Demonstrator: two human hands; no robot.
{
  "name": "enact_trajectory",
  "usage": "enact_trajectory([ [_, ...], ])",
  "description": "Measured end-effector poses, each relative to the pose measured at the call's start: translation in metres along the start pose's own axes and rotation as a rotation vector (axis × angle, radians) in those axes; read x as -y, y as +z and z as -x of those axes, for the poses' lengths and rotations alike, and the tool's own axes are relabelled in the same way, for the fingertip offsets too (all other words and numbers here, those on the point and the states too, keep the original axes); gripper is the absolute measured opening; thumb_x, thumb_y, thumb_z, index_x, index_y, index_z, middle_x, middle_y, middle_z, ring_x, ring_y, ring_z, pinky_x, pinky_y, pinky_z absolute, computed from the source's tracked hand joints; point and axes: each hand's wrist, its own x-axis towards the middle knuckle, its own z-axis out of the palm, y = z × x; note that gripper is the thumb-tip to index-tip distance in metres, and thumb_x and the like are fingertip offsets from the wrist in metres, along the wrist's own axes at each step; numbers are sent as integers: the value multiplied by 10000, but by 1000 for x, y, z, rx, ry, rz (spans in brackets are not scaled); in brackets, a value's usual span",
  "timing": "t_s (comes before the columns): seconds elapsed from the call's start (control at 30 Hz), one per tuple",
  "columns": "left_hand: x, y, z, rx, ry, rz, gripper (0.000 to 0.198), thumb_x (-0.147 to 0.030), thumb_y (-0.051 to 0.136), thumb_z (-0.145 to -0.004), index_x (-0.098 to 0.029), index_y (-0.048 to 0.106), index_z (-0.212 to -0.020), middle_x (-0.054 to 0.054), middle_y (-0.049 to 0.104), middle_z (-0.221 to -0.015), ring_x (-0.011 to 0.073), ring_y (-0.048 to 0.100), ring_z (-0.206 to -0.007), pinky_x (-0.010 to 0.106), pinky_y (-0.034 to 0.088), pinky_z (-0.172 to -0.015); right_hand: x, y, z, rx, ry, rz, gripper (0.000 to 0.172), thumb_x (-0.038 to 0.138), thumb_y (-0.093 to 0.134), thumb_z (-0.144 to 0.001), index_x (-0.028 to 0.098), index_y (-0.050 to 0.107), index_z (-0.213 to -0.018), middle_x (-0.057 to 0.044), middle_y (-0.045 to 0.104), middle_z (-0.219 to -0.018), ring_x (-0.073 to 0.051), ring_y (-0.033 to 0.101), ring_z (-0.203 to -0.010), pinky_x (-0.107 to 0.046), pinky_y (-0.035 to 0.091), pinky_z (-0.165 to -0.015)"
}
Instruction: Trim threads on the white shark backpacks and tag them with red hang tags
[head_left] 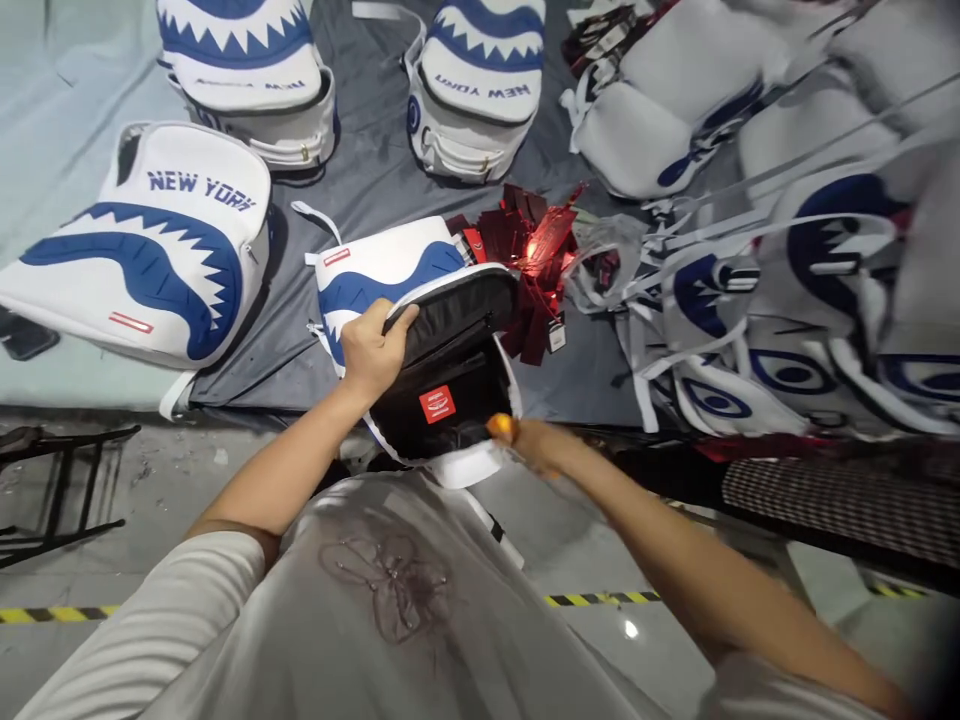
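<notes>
A white and blue backpack [386,265] lies unzipped at the table's front edge, its black lining [405,410] and a red square label [437,404] showing inside. My left hand [373,350] is closed on the edge of its lifted front panel, thumb on the inner side. At the bag's right rim, my right hand [544,447] is closed around an orange object [502,428]. Only parts of that object show past the blurred fingers, so its kind is unclear. The bag's near rim rests close to my shirt.
Finished-looking white backpacks [142,250] with blue shark-teeth prints stand left and behind. Shiny red tags [529,250] lie beside the open bag, near a clear plastic bag [607,260]. More backpacks [810,230] with loose straps pile up at right. A dark metal stand [71,480] is at lower left.
</notes>
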Motion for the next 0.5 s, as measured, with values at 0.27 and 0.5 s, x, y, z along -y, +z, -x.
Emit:
enact_trajectory([
  [0.27, -10, 2, 9, 29, 133, 21, 476, -493, 544, -940, -197, 424, -588, -66, 335, -518, 78, 332, -475, 250, 246, -511, 56, 82, -32, -253, -247, -107, 453, 387, 531, -965, 197, 498, -1375, -142, 719, -1116, -252, 684, -1022, -302, 459, -838],
  [0.5, -2, -9, 7, 41, 246, -45, 433, -442, 564, -942, -194, 459, -603, -60, 387, -523, 74, 374, -468, 245, 258, -503, 49, 115, -77, -466, -74, -313, 526, 331, 268, -1045, 58, 328, -1490, -208, 711, -1073, -270, 675, -895, -284, 392, -695],
])
